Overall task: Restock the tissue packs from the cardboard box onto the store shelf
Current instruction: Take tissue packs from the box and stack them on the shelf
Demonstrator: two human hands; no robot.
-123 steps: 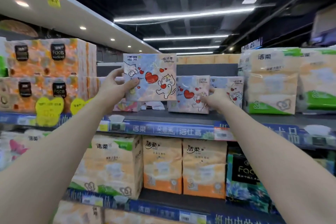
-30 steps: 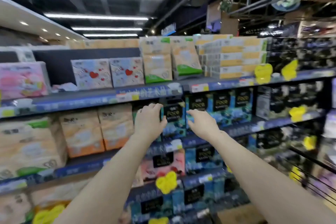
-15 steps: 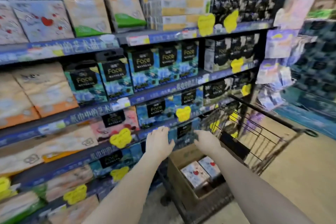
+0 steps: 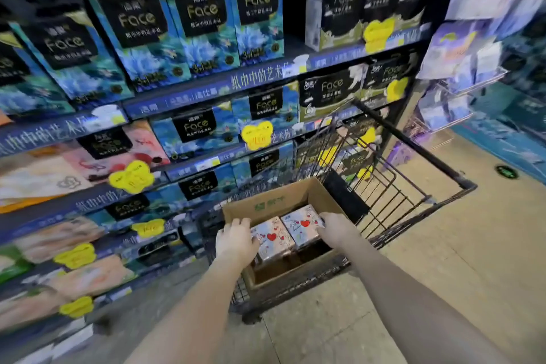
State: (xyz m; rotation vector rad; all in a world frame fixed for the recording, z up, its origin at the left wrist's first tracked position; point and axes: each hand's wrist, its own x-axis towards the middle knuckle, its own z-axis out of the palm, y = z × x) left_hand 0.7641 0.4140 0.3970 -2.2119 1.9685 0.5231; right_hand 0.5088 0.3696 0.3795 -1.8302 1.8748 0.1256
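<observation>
Two tissue packs with red hearts lay side by side in an open cardboard box (image 4: 274, 201), up against its far wall. The left tissue pack (image 4: 273, 238) touched the right tissue pack (image 4: 301, 224). The left hand (image 4: 236, 241) was on the left tissue pack, with its fingers curled over the pack's left edge. The right hand (image 4: 335, 227) was at the right side of the right tissue pack, and its fingertips touched that edge; I cannot tell if it was gripping the pack or only touching it. The box sat inside a black wire cart (image 4: 413, 146). The cart stood on a pale floor (image 4: 472, 245), just beside the store shelves (image 4: 257, 78). The shelves were full of blue packs (image 4: 204, 26) and black packs (image 4: 339, 9) that said "Face". Yellow tags (image 4: 256, 135) hung on the blue shelf edges. The side parts were blurry.
</observation>
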